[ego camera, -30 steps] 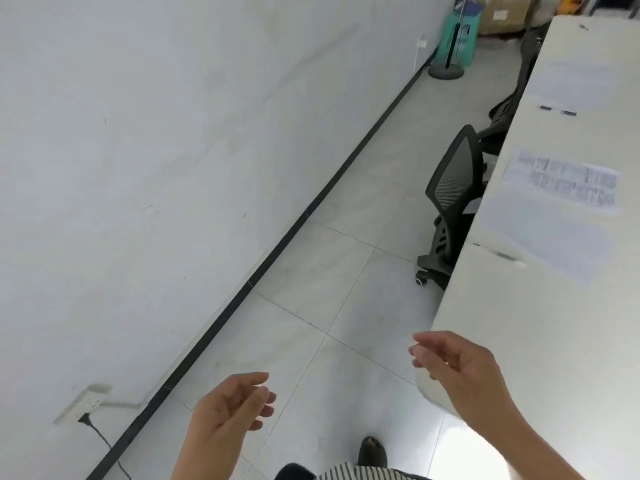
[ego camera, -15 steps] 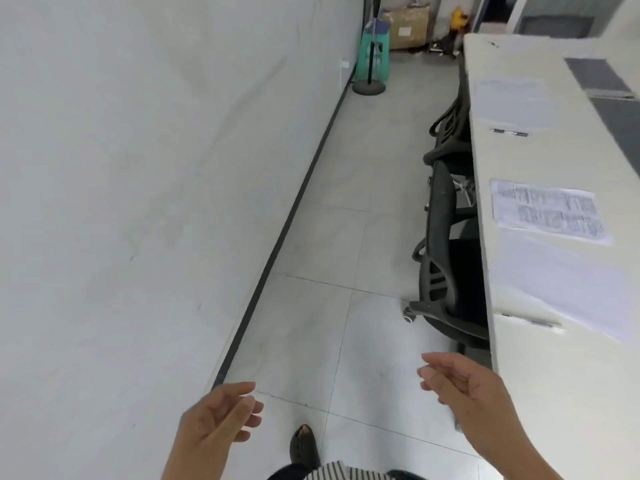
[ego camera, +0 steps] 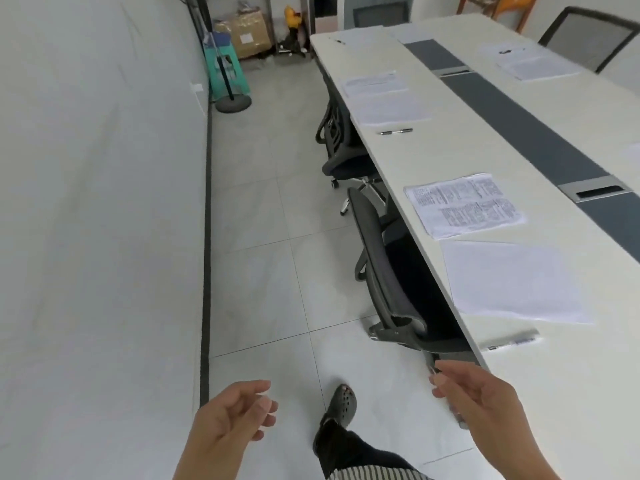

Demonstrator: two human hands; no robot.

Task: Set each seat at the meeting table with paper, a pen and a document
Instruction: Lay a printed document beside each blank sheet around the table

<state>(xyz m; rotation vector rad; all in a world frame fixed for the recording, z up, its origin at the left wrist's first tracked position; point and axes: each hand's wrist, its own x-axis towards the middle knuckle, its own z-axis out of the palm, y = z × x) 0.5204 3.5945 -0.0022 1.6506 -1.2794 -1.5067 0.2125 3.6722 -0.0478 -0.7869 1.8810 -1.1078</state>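
A long white meeting table [ego camera: 467, 157] runs along the right. At the nearest seat lie a printed document [ego camera: 464, 204], a blank paper [ego camera: 512, 282] and a pen [ego camera: 509, 342]. Further along lie another document [ego camera: 374, 83], paper [ego camera: 389, 110] and pen [ego camera: 396, 132]. More sheets [ego camera: 530, 62] lie across the table. My left hand [ego camera: 235, 414] hangs over the floor, fingers loosely curled, empty. My right hand [ego camera: 474, 389] hovers at the table's near edge, fingers apart, holding nothing.
Two black office chairs [ego camera: 384, 271] [ego camera: 341, 147] are tucked under the table's left side. A white wall [ego camera: 97, 202] runs on the left. A green stool [ego camera: 225, 69], a stand base [ego camera: 233, 103] and a cardboard box [ego camera: 246, 34] stand at the far end. My shoe [ego camera: 341, 405] steps on the tiled floor.
My view has swung right and forward along the aisle, bringing the table and its set places into sight. Both hands stay empty and low; a foot has stepped forward.
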